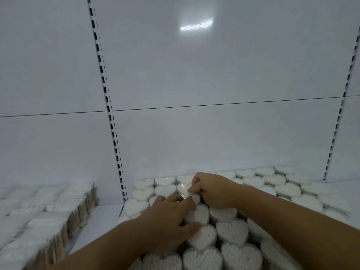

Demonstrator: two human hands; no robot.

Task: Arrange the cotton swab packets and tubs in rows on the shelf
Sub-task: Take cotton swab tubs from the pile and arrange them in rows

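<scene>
Heart-shaped clear tubs of white cotton swabs (231,230) fill the middle and right of the white shelf in close rows, stacked two high. My left hand (171,215) lies flat over the tubs, fingers spread, fingertips against one tub (196,213) in the third row. My right hand (210,190) is curled over the tub just behind it (183,189), thumb and forefinger pinching at its edge. On the left, packets of wooden-stick cotton swabs (44,217) lie in blurred rows.
A bare strip of shelf (105,217) runs between the packets and the tubs. A slotted upright (109,106) rises behind it, another (339,106) at the right. The white back panel (214,75) closes the shelf.
</scene>
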